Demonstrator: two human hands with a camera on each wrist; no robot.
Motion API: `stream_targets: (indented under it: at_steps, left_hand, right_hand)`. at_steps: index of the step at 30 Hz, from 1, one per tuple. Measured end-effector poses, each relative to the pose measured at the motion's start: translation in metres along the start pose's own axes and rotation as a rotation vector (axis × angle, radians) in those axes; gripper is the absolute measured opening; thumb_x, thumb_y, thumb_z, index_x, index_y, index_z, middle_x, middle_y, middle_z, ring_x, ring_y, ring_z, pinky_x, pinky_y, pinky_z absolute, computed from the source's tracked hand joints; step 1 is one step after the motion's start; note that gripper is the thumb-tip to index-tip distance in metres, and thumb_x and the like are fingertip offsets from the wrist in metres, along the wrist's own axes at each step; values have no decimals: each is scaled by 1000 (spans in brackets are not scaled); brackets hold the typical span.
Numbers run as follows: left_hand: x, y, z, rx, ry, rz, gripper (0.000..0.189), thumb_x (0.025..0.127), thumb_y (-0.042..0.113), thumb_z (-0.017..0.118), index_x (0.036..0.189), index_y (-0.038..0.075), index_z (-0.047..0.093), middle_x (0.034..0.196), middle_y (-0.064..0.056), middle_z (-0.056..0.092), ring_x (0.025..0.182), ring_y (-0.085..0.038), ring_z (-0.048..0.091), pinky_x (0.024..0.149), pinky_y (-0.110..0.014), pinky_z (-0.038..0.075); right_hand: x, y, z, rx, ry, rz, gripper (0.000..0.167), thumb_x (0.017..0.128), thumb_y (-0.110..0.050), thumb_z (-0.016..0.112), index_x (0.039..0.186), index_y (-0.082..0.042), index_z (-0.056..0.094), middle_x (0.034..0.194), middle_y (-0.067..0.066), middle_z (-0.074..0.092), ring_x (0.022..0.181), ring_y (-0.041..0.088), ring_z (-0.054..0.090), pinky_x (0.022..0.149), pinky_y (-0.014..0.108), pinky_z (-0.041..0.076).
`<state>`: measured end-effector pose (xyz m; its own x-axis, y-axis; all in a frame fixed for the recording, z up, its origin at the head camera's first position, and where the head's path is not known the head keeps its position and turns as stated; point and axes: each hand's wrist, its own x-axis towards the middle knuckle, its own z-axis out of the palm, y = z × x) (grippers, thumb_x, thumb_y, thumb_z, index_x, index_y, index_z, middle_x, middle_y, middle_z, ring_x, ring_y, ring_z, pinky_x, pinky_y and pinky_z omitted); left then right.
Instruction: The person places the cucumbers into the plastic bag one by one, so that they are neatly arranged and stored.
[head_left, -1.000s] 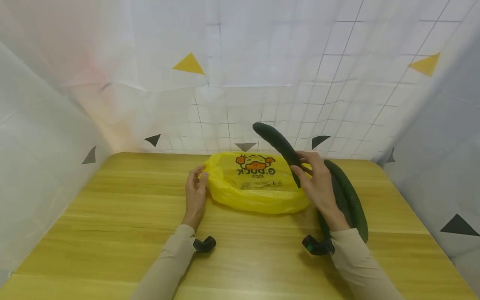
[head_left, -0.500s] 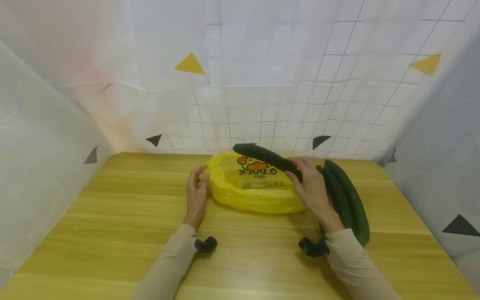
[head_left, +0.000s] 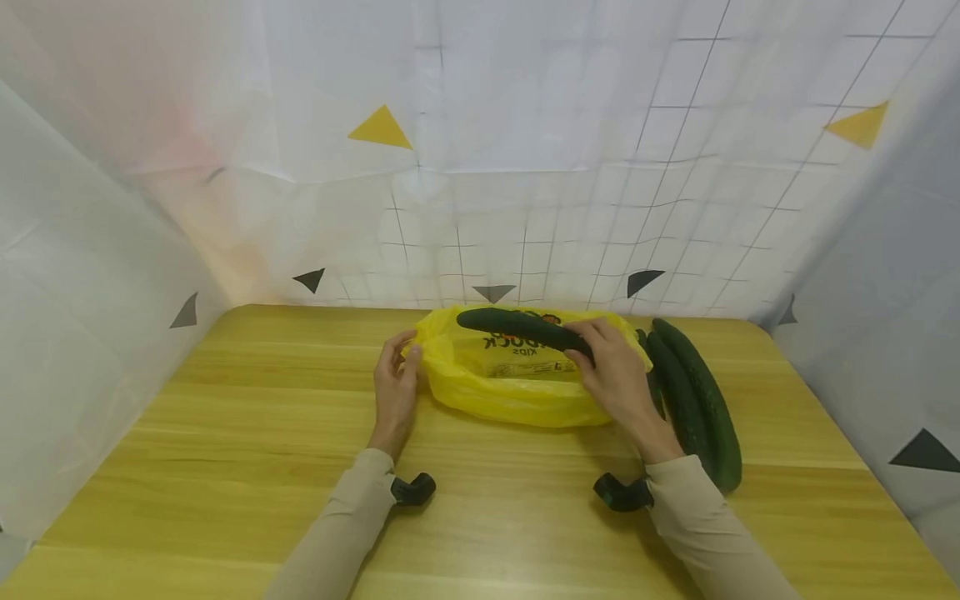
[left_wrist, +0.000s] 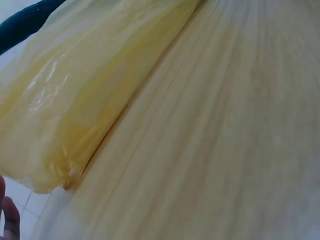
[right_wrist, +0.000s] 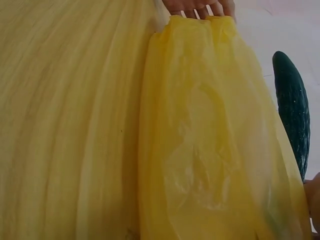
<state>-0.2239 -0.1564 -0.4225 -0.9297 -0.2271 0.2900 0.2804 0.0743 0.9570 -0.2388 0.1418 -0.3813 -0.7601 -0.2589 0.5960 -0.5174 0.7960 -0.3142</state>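
Note:
In the head view my right hand [head_left: 618, 379] grips a dark green cucumber [head_left: 517, 325] near its right end. The cucumber lies almost level over the mouth of a yellow plastic bag [head_left: 510, 404] with a duck print. My left hand [head_left: 395, 383] holds the bag's left edge with bent fingers; the right wrist view shows those fingers [right_wrist: 202, 11] at the bag's far end. The same cucumber [right_wrist: 291, 100] rises beside the bag in that view. At the left wrist view's lower left corner only some fingers [left_wrist: 11, 217] show, beside the bag [left_wrist: 85, 95].
More cucumbers [head_left: 708, 400] lie side by side on the wooden table [head_left: 225, 433], right of the bag and partly behind my right forearm. A white sheet wall [head_left: 487, 225] with grid lines and triangles stands along the table's back edge, with sheets on both sides.
My right hand has lowered the cucumber and swung its far end left and down, from steeply tilted to nearly level over the bag. The left hand stays at the bag's left edge.

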Motion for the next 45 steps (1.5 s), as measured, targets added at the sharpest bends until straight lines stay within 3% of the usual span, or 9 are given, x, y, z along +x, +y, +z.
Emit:
stream_targets:
  at_steps: [7, 13, 18, 22, 26, 31, 38, 45]
  left_hand:
    - [3, -12, -1, -19, 0, 4, 37, 98, 28, 51, 131, 12, 50, 131, -5, 52, 88, -40, 49, 69, -35, 47]
    - [8, -28, 0, -5, 22, 32, 36, 96, 37, 52, 129, 21, 53, 132, 2, 52, 90, -23, 52, 69, -27, 46]
    - [8, -30, 1, -13, 25, 58, 36, 96, 37, 53, 127, 21, 54, 131, 2, 53, 87, -30, 52, 68, -26, 47]
    - [7, -27, 0, -26, 16, 52, 35, 96, 32, 53, 129, 18, 53, 134, 0, 52, 88, -34, 52, 68, -29, 47]
    - [5, -17, -1, -40, 1, 59, 35, 97, 24, 53, 129, 11, 52, 136, -4, 51, 93, -28, 53, 72, -35, 47]
    - [0, -2, 0, -21, -2, 68, 35, 97, 19, 53, 129, 5, 51, 135, -8, 51, 96, -20, 53, 77, -37, 48]
    - [-1, 0, 0, -22, -2, 59, 35, 97, 19, 54, 129, 6, 52, 135, -6, 51, 92, -16, 52, 76, -36, 47]
    - [0, 0, 0, -22, -14, 59, 36, 97, 19, 54, 130, 5, 51, 136, -6, 51, 94, -21, 52, 74, -29, 47]
  right_hand:
    - [-1, -2, 7, -36, -43, -15, 34, 88, -14, 67, 122, -12, 60, 111, 8, 60, 90, 28, 60, 62, 41, 51]
    - [-1, -3, 11, -47, -59, 6, 35, 88, -13, 67, 122, -15, 60, 111, 7, 60, 93, 29, 59, 60, 42, 52]
    - [-1, -3, 14, -62, -70, 35, 34, 88, -14, 66, 122, -14, 60, 111, 6, 59, 93, 28, 59, 60, 42, 51]
    - [0, -3, 17, -73, -83, 25, 33, 88, -14, 67, 120, -13, 62, 112, 6, 60, 97, 29, 59, 64, 43, 52]
    - [0, -5, 20, -87, -111, 9, 31, 87, -14, 68, 117, -13, 63, 113, 6, 60, 101, 29, 58, 66, 44, 53]
    - [-3, -5, 25, -95, -152, 7, 31, 87, -13, 68, 117, -14, 63, 112, 5, 60, 99, 29, 57, 60, 42, 51]
    - [-5, -4, 30, -107, -199, 9, 32, 87, -13, 67, 119, -14, 63, 113, 5, 61, 97, 28, 58, 60, 40, 51]
    - [-6, -4, 34, -116, -244, 14, 32, 87, -14, 67, 119, -14, 63, 115, 5, 60, 99, 28, 57, 63, 42, 52]
